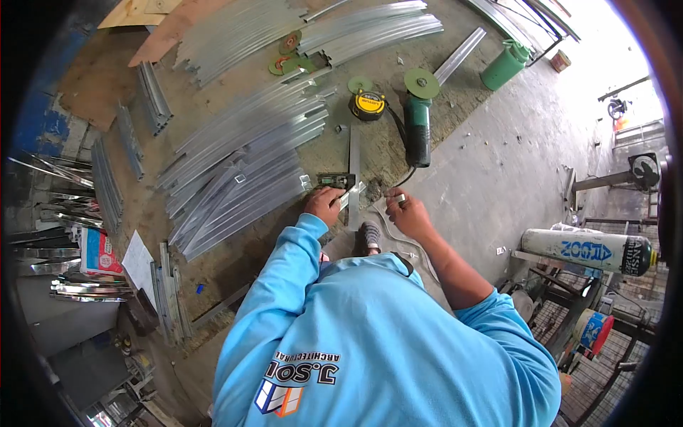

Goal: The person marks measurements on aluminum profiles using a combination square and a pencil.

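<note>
My left hand [324, 206] is closed, its fingers curled at the near edge of a dark, flat-topped metal piece [334, 180] on the worktable. Close to its fingertips, a flat metal bar [354, 153] points away from me. To the right, my right hand [408, 213] is pinched shut at the table's near edge, with a small pale piece [402, 200] showing at its fingers; I cannot tell what it is. Beyond that hand lies a green angle grinder [418, 132] with a green disc, its cord running down near my fingers. A yellow tape measure [367, 104] sits left of the grinder.
Many shiny metal profiles [242, 171] cover the table's left side, with more profiles [370, 35] at the back. Loose discs [290, 43] rest among them. A green jug [505, 65] stands at the far right. An argon cylinder [583, 250] lies on the right.
</note>
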A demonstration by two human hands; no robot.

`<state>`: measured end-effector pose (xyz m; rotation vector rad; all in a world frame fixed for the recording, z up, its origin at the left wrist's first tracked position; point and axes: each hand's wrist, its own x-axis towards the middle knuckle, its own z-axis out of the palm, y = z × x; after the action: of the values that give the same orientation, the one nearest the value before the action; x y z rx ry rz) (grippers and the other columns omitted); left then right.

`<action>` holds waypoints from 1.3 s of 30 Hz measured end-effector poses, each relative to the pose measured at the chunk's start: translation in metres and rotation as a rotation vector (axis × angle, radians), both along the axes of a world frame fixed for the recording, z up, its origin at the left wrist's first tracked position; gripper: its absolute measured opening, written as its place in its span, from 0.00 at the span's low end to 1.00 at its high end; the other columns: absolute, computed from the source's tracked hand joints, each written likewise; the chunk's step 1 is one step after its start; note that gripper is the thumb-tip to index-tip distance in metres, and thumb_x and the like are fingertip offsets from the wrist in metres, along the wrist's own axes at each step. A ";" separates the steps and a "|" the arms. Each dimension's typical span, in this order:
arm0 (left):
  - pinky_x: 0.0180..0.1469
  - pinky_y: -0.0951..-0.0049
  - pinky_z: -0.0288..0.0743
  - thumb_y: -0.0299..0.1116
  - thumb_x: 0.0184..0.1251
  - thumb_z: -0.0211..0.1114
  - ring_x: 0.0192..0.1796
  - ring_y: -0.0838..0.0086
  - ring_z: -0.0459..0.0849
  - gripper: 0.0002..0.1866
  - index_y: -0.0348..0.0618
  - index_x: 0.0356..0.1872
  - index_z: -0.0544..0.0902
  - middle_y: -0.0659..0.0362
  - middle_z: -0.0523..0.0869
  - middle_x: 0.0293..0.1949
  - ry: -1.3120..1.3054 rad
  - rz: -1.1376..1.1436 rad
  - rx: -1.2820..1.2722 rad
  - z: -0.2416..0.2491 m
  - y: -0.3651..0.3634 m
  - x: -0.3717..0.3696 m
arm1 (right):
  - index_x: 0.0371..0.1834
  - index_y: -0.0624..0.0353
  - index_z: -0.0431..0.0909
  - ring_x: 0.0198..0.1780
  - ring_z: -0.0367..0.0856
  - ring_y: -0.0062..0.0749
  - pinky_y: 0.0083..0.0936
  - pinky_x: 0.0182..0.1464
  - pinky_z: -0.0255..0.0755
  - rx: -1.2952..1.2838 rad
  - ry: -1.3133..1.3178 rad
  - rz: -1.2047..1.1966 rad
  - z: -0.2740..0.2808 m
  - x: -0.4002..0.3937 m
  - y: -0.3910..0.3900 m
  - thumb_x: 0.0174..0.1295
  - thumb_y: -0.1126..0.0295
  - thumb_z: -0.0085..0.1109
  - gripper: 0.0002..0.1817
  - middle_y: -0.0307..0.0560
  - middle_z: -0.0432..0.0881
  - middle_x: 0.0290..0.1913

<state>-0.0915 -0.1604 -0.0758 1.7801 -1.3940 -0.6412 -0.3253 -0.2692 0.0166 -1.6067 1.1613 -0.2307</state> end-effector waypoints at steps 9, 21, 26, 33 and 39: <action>0.47 0.58 0.80 0.26 0.58 0.64 0.43 0.52 0.85 0.06 0.44 0.37 0.85 0.52 0.85 0.39 -0.266 0.336 -0.141 0.058 0.054 0.056 | 0.59 0.58 0.74 0.53 0.80 0.63 0.50 0.53 0.76 -0.525 -0.076 0.402 0.002 0.058 -0.001 0.67 0.65 0.57 0.19 0.65 0.82 0.50; 0.54 0.50 0.76 0.31 0.66 0.61 0.50 0.54 0.82 0.07 0.51 0.43 0.85 0.59 0.85 0.46 -0.584 0.380 0.256 0.053 0.175 0.170 | 0.64 0.57 0.69 0.57 0.78 0.60 0.49 0.59 0.74 -0.659 0.141 0.834 0.010 0.222 0.064 0.65 0.66 0.56 0.24 0.61 0.76 0.55; 0.54 0.51 0.76 0.35 0.64 0.66 0.50 0.53 0.82 0.08 0.50 0.43 0.84 0.56 0.84 0.45 -0.452 0.654 0.166 0.039 0.211 0.185 | 0.70 0.63 0.65 0.61 0.76 0.64 0.49 0.62 0.73 -0.671 0.138 0.814 -0.021 0.269 0.075 0.68 0.52 0.59 0.34 0.65 0.75 0.62; 0.50 0.49 0.74 0.36 0.60 0.68 0.46 0.50 0.82 0.08 0.46 0.37 0.83 0.51 0.86 0.39 -0.600 1.144 0.097 0.069 0.385 0.254 | 0.67 0.64 0.69 0.59 0.79 0.58 0.41 0.52 0.78 -0.594 -0.036 0.638 -0.012 0.210 0.093 0.64 0.74 0.62 0.27 0.65 0.76 0.60; 0.58 0.44 0.73 0.48 0.57 0.68 0.60 0.50 0.78 0.25 0.54 0.56 0.80 0.51 0.80 0.59 -0.684 1.629 0.709 0.037 0.608 0.347 | 0.63 0.66 0.71 0.56 0.78 0.51 0.41 0.58 0.73 -0.508 0.232 0.528 -0.028 0.117 0.081 0.70 0.70 0.60 0.21 0.61 0.77 0.57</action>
<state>0.2552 0.4479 -0.0390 3.0196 0.4107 0.4973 -0.2085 -0.1886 -0.0113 -2.3794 0.8375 0.0127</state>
